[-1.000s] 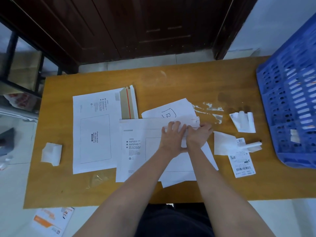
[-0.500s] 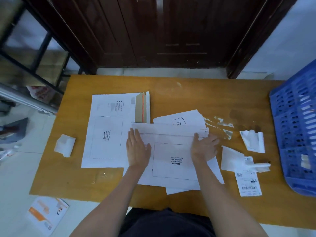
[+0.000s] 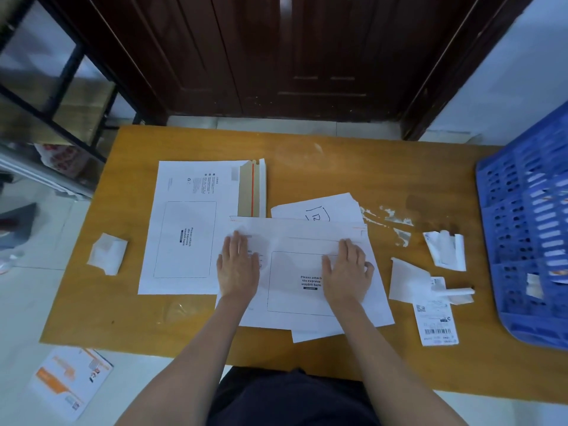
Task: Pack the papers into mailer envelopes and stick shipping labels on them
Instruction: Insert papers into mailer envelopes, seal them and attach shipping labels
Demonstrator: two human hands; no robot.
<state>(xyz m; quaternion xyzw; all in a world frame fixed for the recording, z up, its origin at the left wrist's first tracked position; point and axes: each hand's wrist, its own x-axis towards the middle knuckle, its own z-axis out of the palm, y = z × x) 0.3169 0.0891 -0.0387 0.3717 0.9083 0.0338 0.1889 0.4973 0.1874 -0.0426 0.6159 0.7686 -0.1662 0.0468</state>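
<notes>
A white mailer envelope [image 3: 295, 290] lies flat in the middle of the wooden table [image 3: 338, 167], its printed waybill box facing up. My left hand [image 3: 238, 265] presses flat on its left part with straight fingers. My right hand [image 3: 347, 272] presses flat on its right part. Loose white papers [image 3: 322, 207] stick out from under the envelope at the back and front. A second white mailer envelope [image 3: 184, 229] lies to the left, its brown flap with a red strip open. A shipping label [image 3: 436, 321] with a barcode lies at the right.
A blue plastic crate [image 3: 528, 229] stands at the table's right edge. Torn label backings [image 3: 445, 250] and a folded white sheet [image 3: 408, 279] lie near it. A crumpled white paper [image 3: 107, 253] sits at the table's left. A leaflet [image 3: 70, 382] lies on the floor.
My hands moved apart from the envelope's top middle to its left and right sides. The view shifted.
</notes>
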